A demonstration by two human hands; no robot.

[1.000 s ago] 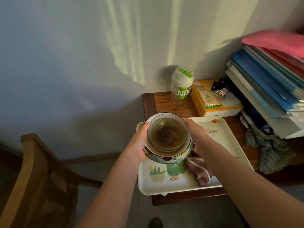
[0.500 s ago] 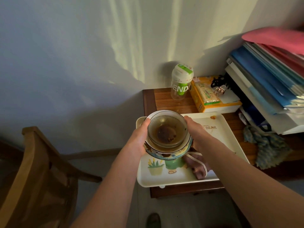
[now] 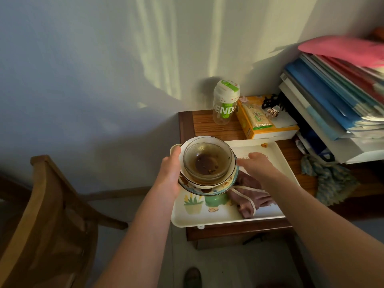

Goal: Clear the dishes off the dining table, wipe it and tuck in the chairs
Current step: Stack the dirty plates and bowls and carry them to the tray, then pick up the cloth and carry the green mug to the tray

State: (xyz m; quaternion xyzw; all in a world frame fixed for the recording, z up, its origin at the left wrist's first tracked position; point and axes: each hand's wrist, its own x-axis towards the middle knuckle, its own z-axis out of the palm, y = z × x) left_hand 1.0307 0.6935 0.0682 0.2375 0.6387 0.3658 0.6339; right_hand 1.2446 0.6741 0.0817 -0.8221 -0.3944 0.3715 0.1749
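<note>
Over the left part of the white tray (image 3: 228,215), your left hand (image 3: 169,173) alone carries the stack of bowls (image 3: 216,187): the thumb hooks over the left rim and the palm wraps the side, while the fingers beneath are hidden. Your right hand (image 3: 255,165) is slack and holds nothing. Its fingers are loosely extended just beside the stack's right rim, and I cannot tell whether a fingertip touches it. A glass bowl (image 3: 207,161) sits nested on top with brown dregs and bits of food in its bottom.

That one-sided hold is the main risk. With support only on the left, the stack can dip to the right, and the glass bowl looks free to slide in the dish under it. If it tips, the dregs go onto the tray and the mauve cloth (image 3: 251,196) lying just right of the stack.

Watch the tray as well. Its left edge seems to hang past the left edge of the wooden table (image 3: 207,125), so weight pressed onto that corner could rock it.

A sweep of your right arm toward the far side could catch the clear bottle (image 3: 225,102) standing near the wall. A step back to the left brings you against the chair (image 3: 41,204).
</note>
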